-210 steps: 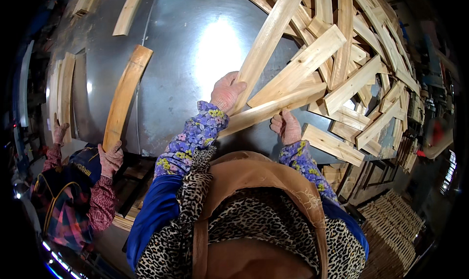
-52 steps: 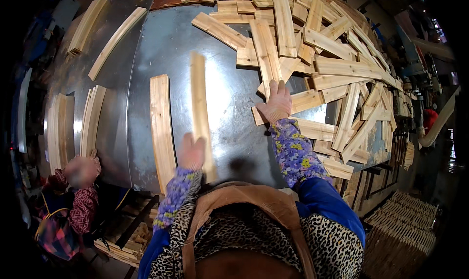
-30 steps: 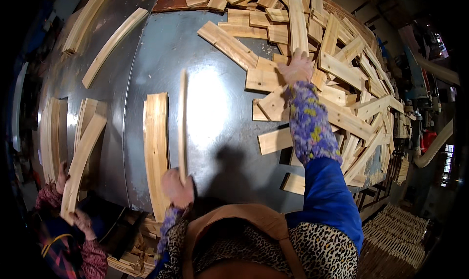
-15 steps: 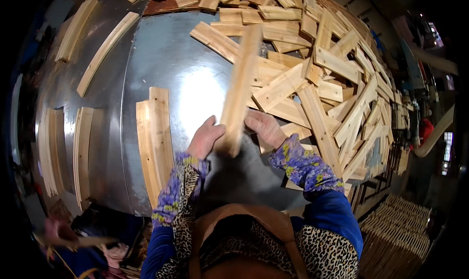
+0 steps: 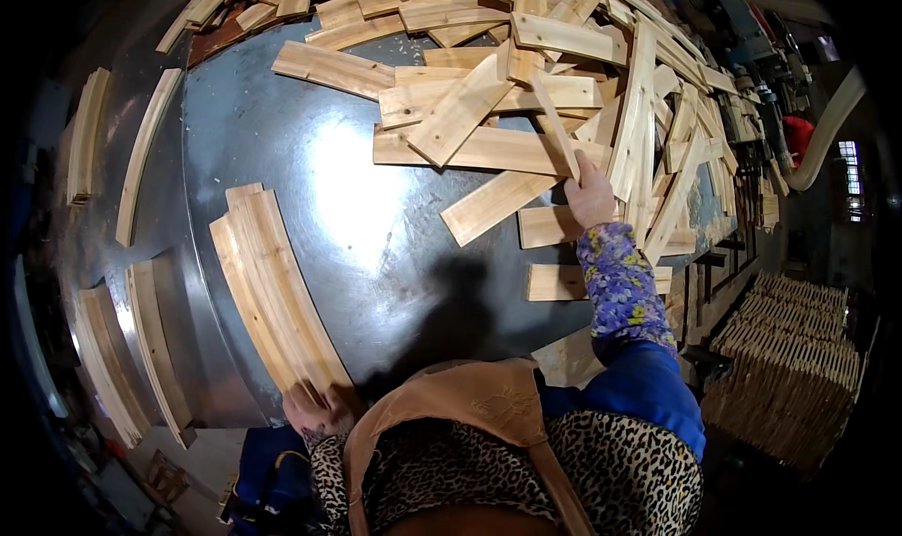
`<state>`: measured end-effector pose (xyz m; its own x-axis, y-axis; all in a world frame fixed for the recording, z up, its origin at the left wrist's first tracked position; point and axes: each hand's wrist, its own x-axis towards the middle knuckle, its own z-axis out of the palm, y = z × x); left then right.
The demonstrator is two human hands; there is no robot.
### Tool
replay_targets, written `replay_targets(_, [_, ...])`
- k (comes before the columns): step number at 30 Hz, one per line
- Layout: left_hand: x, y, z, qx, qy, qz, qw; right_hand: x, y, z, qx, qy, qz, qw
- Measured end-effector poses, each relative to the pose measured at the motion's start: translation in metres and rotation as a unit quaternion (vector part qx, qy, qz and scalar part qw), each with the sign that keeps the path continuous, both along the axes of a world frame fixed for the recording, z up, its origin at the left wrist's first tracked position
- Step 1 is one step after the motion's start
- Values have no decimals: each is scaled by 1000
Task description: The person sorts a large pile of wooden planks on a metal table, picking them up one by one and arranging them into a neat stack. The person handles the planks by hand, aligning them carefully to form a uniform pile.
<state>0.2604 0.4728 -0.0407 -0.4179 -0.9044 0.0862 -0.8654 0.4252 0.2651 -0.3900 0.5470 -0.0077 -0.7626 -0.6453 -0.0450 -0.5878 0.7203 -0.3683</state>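
Note:
My right hand (image 5: 592,198) reaches to the pile on the right. Its fingers are closed on a wooden board (image 5: 556,127) that stands on its narrow edge, slanting over other boards of the pile. Close to my body, my left hand (image 5: 318,410) is closed at the near end of a row of wooden boards (image 5: 272,282). These lie lengthwise side by side on the metal table (image 5: 376,292). My left fingertips rest on the board ends; the thumb's hold is partly hidden.
A loose heap of wooden boards (image 5: 489,146) covers the table's far and right parts. Further boards (image 5: 150,329) stand or lie at the left beyond a table seam. A tall stack of wooden strips (image 5: 789,367) stands at the lower right, beside machinery and a pale hose (image 5: 836,127).
The board I held between both hands has gone to the row at left with my left hand. My right hand has moved right and taken hold of another board in the heap.

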Motion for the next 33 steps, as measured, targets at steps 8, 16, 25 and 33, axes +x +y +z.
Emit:
replay_targets(8, [-289, -45, 53, 516, 285, -19, 808, 106, -68, 10, -259, -436, 85, 858])
replay_targets(16, [-155, -37, 58, 138, -127, 69, 980, 2, -76, 1, 248, 179, 236, 922])
replay_targets(25, [-198, 6, -12, 248, 301, 141, 910, 131, -96, -39, -110, -844, 52, 523])
replay_targets(33, [-214, -29, -40, 460, 368, 204, 782, 126, -147, -70, -309, -656, -181, 664])
